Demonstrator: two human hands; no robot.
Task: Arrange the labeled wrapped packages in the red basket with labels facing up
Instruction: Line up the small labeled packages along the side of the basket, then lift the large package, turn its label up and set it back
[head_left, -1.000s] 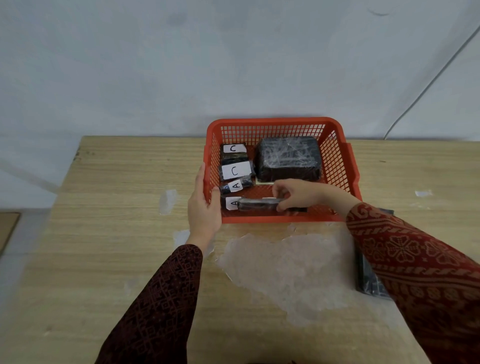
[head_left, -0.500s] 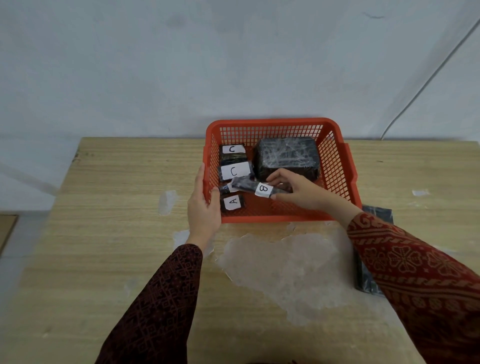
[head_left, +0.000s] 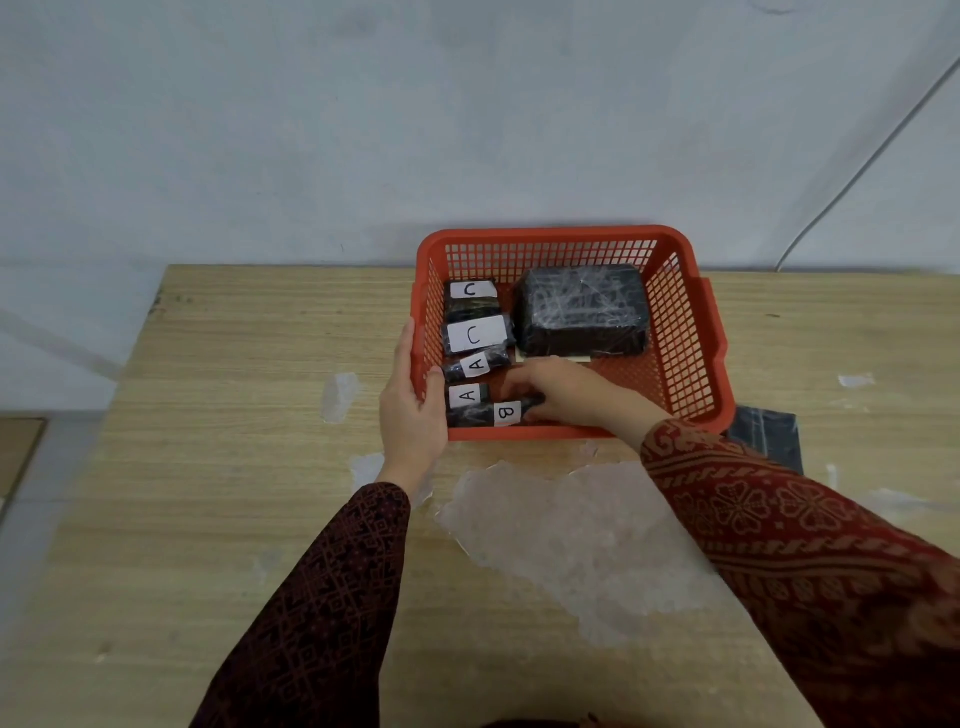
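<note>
Head view, basket: I see the red basket (head_left: 680, 332) on the wooden surface (head_left: 234, 415), up near the wall, mesh sides, far rim close to the surface's back edge.
Head view, left hand: my left hand (head_left: 413, 415) is clamped on the basket's near-left corner, thumb inside the wall, fingers outside along the left rim.
Head view, right hand: my right hand (head_left: 566, 389) reaches over the near rim into the basket, fingers curled and closed on the right end of the B package (head_left: 493, 414).
Head view, B package: small dark wrapped bar, lying along the near wall at the left, white label with B facing up.
Head view, left column: from far to near I log the far C package (head_left: 470, 296), the near C package (head_left: 478, 335), the tilted A package (head_left: 475, 365) and the near A package (head_left: 467, 397), all labels up. The near A package touches the B package.
Head view, large package (head_left: 584, 309): black, film-wrapped block in the far right half of the basket; I cannot see a label on its top. A pale edge shows under its near side; cannot tell what it is.
Head view, off-basket: dark flat packet (head_left: 769, 434) on the surface just right of the basket, partly behind my right sleeve (head_left: 779, 519).
Head view, surface marks: a pale scuffed patch (head_left: 571, 530) in front of the basket, between my forearms.
</note>
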